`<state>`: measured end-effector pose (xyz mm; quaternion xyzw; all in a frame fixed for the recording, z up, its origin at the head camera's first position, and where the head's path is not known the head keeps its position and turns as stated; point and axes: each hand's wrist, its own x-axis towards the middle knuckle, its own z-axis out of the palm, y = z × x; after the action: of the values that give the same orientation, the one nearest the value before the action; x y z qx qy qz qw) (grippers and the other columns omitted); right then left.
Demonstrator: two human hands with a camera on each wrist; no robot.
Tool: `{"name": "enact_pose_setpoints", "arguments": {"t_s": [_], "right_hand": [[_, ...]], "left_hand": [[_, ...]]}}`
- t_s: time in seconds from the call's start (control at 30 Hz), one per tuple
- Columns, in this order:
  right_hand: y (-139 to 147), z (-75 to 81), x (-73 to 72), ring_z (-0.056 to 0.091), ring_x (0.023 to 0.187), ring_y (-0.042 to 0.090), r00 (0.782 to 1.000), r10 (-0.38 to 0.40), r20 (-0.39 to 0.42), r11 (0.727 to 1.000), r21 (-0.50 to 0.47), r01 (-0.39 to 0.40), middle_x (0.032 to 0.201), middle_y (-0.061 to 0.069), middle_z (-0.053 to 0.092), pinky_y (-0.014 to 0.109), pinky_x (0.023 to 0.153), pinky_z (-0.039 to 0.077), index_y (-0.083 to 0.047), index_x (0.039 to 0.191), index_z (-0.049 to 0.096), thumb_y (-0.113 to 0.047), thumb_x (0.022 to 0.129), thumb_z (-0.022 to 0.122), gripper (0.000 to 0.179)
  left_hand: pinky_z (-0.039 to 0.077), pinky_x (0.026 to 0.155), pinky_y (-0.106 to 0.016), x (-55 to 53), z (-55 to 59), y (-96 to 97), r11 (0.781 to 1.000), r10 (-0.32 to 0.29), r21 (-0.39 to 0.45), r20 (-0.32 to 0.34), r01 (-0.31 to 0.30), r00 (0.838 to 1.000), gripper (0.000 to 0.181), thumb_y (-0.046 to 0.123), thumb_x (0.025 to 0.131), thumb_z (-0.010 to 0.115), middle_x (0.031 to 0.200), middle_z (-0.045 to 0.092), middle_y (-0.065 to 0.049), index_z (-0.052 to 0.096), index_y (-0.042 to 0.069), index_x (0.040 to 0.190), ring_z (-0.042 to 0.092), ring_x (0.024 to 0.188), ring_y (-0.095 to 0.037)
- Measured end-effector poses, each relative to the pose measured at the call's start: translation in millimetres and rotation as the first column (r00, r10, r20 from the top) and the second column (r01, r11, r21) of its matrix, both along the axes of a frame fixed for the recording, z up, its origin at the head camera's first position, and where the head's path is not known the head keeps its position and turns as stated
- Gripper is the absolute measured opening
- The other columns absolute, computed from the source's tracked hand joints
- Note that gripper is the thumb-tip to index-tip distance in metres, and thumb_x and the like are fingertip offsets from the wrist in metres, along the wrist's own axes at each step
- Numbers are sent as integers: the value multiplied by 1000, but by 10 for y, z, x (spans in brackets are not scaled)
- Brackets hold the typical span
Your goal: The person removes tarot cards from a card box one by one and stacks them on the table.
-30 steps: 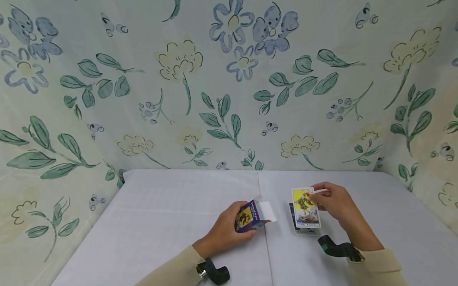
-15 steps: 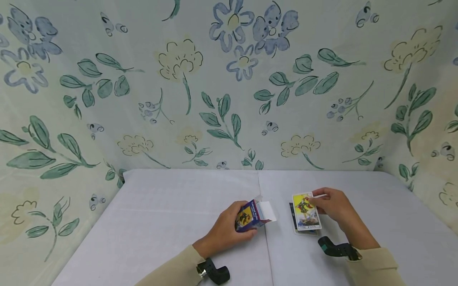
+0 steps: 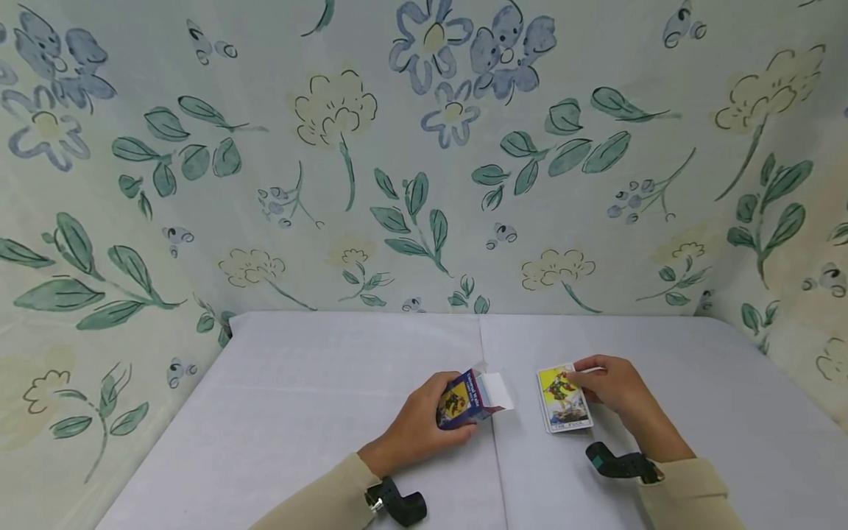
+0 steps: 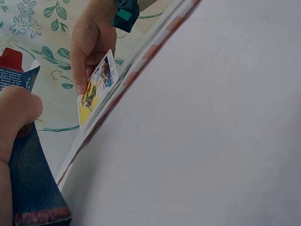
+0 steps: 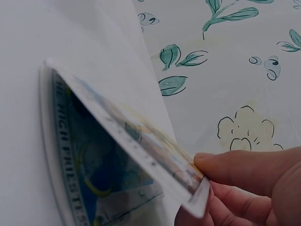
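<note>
My left hand (image 3: 417, 423) grips a small blue tarot card box (image 3: 457, 401) with a picture on its front and its white-lined flap hanging open to the right. To the right of the box, my right hand (image 3: 612, 386) pinches a tarot card marked "The Fool" (image 3: 562, 401) by its upper right edge, thumb on top. In the right wrist view that card leans at an angle over another card, "The High Priestess" (image 5: 101, 174), which lies on a thin stack. From the head view the Fool card covers most of the stack. The inside of the box is hidden.
A white cloth (image 3: 318, 397) with a crease covers the table. Behind it and at both sides hangs a floral curtain (image 3: 411, 162). Each wrist carries a black camera mount (image 3: 619, 462).
My right hand has lowered the Fool card and shifted it slightly left over the stack. The dark edge of the card beneath is now covered. The left hand and box hold still.
</note>
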<state>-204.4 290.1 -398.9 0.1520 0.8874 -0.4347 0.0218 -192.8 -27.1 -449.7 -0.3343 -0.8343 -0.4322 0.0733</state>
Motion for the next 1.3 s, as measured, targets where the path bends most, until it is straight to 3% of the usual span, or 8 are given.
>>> {"name": "enact_pose_setpoints", "arguments": {"t_s": [0.2,0.8,1.3], "right_hand": [[-6,-11,11,57,84,26,1000,1,-9,1000,5,-1,103,22,60,20,58,46,4,118,56,-23,89,68,41],[11,-54,26,53,77,25,999,-17,-29,1000,24,18,90,16,60,20,53,42,6,109,59,-23,87,68,37],[-11,-98,12,52,72,24,999,-22,-32,993,114,25,82,15,58,22,52,42,6,102,60,-21,86,68,33]], "left_hand": [[48,90,-25,0,10,1,1000,0,-4,2,0,1000,67,42,83,73,123,54,4,41,17,137,51,103,-6],[47,90,-25,-1,-7,-6,1000,1,-14,-7,-2,1000,69,45,83,71,125,53,3,41,17,138,51,104,-6],[47,90,-25,3,3,-2,1000,2,-19,-7,-3,1000,69,45,83,72,124,54,3,41,16,138,51,104,-6]]}}
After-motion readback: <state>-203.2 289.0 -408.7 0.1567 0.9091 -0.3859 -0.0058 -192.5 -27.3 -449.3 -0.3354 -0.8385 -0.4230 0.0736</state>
